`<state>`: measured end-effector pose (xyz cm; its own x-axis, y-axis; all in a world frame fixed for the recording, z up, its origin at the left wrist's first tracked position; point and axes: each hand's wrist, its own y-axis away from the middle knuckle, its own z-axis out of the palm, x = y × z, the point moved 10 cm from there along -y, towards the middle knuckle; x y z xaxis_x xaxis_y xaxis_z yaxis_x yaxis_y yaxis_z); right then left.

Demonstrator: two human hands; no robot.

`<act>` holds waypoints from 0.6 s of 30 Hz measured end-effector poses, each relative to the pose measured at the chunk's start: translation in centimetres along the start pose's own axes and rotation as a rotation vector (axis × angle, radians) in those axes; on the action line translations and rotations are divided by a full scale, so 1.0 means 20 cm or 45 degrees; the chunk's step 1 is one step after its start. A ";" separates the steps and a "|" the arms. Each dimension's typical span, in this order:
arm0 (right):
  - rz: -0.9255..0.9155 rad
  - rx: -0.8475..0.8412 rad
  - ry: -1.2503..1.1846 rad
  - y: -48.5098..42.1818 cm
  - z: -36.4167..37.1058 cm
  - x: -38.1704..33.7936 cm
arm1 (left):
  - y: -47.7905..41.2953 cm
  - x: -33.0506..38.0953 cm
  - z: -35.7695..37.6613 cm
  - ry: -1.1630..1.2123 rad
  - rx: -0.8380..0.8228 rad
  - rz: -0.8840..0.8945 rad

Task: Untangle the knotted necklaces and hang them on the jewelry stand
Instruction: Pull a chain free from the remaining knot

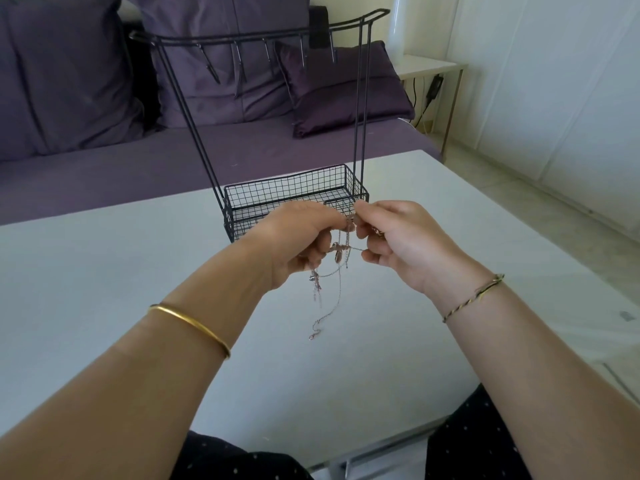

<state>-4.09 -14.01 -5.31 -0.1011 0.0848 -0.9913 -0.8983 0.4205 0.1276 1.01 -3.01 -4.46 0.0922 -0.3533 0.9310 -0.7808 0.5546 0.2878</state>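
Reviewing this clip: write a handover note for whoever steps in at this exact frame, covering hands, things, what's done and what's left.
Left hand: pinches the knotted thin metal necklace chains near the top of the tangle.
Right hand: pinches the same tangle from the other side.
Things: the chains are held above the white table, loose ends dangling, in front of the black wire jewelry stand.
Done: nothing hung; the stand's hooks are bare.
Left: free the knot, separate the necklaces, hang each on a hook.

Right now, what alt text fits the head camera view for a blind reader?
The left hand and right hand pinch tangled necklaces above a white table, chains dangling. Behind stands a black wire jewelry stand, hooks bare.
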 end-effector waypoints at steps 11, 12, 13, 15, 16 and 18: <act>-0.179 0.023 0.259 0.00 -0.02 -0.07 | 0.00 -0.01 -0.07 0.006 0.166 0.013; -0.222 0.051 0.330 0.00 -0.02 -0.08 | 0.00 -0.01 -0.06 0.017 0.162 0.011; -0.288 0.078 0.409 0.00 -0.02 -0.10 | 0.01 -0.01 -0.06 0.032 0.154 0.008; -0.422 0.095 0.551 0.02 0.00 -0.14 | 0.01 -0.01 -0.05 0.067 0.139 0.002; -0.464 0.092 0.589 0.03 0.02 -0.15 | 0.01 -0.01 -0.05 0.081 0.136 0.001; -0.498 0.067 0.619 0.04 0.03 -0.16 | 0.01 -0.01 -0.06 0.093 0.138 0.006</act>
<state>-4.26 -13.37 -1.99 0.0369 -0.5003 -0.8650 -0.8871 0.3822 -0.2589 1.53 -1.98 -4.27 0.1301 -0.2933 0.9471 -0.8433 0.4697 0.2613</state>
